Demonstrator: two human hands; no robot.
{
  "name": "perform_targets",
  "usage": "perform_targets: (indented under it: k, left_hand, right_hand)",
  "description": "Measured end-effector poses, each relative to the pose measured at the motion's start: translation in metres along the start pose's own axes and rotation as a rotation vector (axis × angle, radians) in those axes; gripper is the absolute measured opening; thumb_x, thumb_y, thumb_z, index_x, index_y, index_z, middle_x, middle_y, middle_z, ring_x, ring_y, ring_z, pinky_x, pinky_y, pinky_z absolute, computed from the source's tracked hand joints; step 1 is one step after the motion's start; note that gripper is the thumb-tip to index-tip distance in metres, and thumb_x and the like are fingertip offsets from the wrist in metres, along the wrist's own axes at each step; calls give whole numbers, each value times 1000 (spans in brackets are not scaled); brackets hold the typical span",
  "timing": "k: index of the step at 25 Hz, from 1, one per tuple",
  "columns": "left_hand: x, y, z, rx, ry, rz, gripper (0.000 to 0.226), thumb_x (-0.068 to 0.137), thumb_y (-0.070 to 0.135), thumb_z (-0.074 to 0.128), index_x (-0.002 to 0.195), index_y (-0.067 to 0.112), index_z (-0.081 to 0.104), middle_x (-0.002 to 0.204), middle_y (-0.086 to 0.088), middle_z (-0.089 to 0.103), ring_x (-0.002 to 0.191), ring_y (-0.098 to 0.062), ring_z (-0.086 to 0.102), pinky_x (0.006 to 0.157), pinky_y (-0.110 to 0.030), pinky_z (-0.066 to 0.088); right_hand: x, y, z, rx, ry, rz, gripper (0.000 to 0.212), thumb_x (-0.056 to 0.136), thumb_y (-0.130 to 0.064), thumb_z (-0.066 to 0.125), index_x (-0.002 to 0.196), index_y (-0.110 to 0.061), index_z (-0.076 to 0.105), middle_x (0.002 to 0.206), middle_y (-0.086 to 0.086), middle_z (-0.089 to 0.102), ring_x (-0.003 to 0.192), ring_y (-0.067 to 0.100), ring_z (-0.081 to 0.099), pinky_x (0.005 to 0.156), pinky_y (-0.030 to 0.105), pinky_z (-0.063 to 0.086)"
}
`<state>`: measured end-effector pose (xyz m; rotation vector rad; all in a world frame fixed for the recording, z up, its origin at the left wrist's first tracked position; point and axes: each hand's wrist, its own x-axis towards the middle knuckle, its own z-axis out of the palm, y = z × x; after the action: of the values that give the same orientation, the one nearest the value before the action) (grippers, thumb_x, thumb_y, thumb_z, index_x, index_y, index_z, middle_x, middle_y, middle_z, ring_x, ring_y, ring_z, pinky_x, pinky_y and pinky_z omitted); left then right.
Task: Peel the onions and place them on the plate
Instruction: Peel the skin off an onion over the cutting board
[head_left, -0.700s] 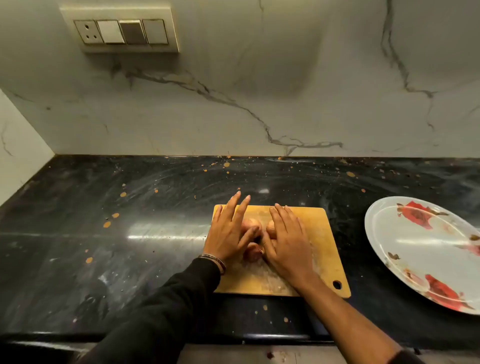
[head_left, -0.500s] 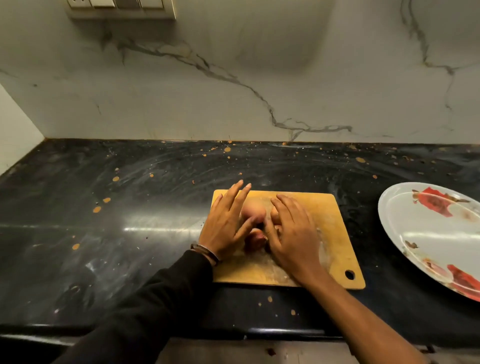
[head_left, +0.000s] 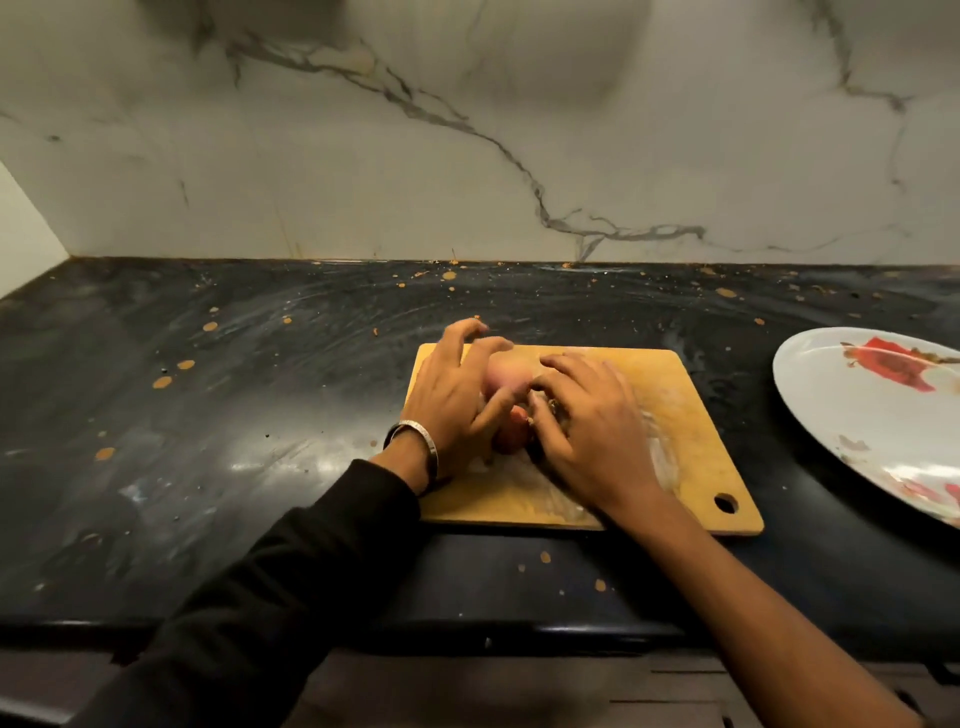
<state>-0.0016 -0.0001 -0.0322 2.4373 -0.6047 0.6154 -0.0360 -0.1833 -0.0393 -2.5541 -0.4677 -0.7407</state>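
Pinkish, papery-skinned onions (head_left: 506, 376) lie clustered at the middle of the frame on a rectangular, light-wood cutting board (head_left: 675, 415) with a hanging hole in its lower right corner. One pale pink onion shows between the two hands, and a redder onion (head_left: 511, 431) sits just below it, nearer the camera; both are largely covered, and how many there are under the hands cannot be told.

The left hand (head_left: 457, 400) comes in from the lower left with its fingers curved over the left side of the pale onion, the thumb reaching toward the middle of the cluster; it appears to cup and hold that onion. A silver metal bangle (head_left: 415, 447) circles its wrist, above a black sleeve (head_left: 249, 597).

The right hand (head_left: 592, 426) comes in from the lower right, bare-armed, its fingers bent down over the right side of the cluster and its thumb pressing in beside the red onion. It is touching the onions, but whether it truly grips one is not clear.

The board rests on a glossy black stone bench (head_left: 260, 415) speckled with orange spots. At the right edge of the frame, well apart from the board, lies a white oval plate with a red flower pattern (head_left: 857, 415). Behind the bench rises a white marble wall with grey veins (head_left: 467, 156).
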Motion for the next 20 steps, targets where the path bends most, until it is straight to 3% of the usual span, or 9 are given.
perform_targets:
  k: [3,7,16,20]
  left_hand:
    - [-4,1,-5,-58,82,13,43,93,55,38,99,19,61,104,4,51,91,-11,50,79,-26,40]
    - [-9,2,-7,-110,-9,39,25,94,46,48,88,23,56,87,8,52,75,-8,48,67,-22,39]
    - [-11,-3,-17,-226,-79,153,18,84,52,55,88,35,53,87,14,51,79,-4,50,66,-21,39]
    - [-17,3,-21,-107,-246,187,52,71,76,64,109,44,50,107,20,51,95,-1,54,79,-24,52]
  right_hand:
    - [0,-2,-2,5,29,-47,21,92,-25,59,102,-15,73,118,2,67,114,20,58,99,44,44]
    - [-1,-3,-2,-12,42,-40,18,90,-23,63,101,-14,73,114,1,69,110,20,59,99,40,45]
    - [1,-2,3,-4,43,-28,20,91,-31,59,103,-21,71,130,-1,65,131,19,50,108,41,41]
    - [-1,-6,0,-9,59,-30,21,93,-26,57,107,-19,70,119,0,69,118,18,58,104,37,45]
